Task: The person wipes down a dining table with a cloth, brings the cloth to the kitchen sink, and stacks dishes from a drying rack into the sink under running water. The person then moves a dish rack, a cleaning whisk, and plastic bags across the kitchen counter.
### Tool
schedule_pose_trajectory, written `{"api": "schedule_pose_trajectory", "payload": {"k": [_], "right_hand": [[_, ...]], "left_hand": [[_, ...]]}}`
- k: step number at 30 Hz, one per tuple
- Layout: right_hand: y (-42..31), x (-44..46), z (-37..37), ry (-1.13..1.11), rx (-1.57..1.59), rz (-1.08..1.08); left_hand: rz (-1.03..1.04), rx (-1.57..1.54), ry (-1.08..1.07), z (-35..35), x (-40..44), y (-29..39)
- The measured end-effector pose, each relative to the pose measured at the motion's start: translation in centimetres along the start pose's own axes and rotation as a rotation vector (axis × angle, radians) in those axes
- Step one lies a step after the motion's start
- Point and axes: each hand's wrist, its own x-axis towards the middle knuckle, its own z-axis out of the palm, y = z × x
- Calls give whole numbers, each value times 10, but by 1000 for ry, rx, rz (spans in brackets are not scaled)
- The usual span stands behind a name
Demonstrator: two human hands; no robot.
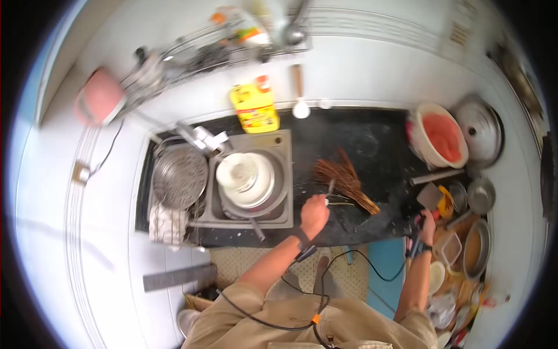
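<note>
My left hand (314,216) is closed over the front of the black counter (372,136). A thin grey blade-like piece (332,186) and a pale thin strip stick out beside its fingers; blur hides what they belong to. Just beyond lies a bundle of brown twigs (343,176), splayed at one end and narrow at the other. At the counter's right end my right hand (428,227) has its fingers curled around something with red and dark parts, mostly hidden. A grey flat square piece (429,196) and a yellow item (445,202) are right by its fingertips.
At left, a sink (288,174) holds stacked white bowls (244,174) and a perforated metal steamer (180,176). A yellow jug (255,106) stands behind. At right are a red-lined bucket (442,138), a metal lid (479,131) and pans (476,249). A black cable (322,291) crosses my front.
</note>
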Motion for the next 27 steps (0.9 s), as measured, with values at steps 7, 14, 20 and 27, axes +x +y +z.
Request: {"api": "schedule_pose_trajectory", "payload": {"k": [7,14,20,27], "right_hand": [[-60,-165,144,-21,-197,-148],[-35,-224,311,-811,-385,80],[34,-235,423,-1011,-189,388],[69,-249,486,-1092,-102,586]], "left_hand": [[-92,-51,-20,11,-6,-20],[-38,-317,98,-120,-40,-49],[-198,-243,294,-202,-100,-129],[-486,-476,283,-219,-159,-171]]}}
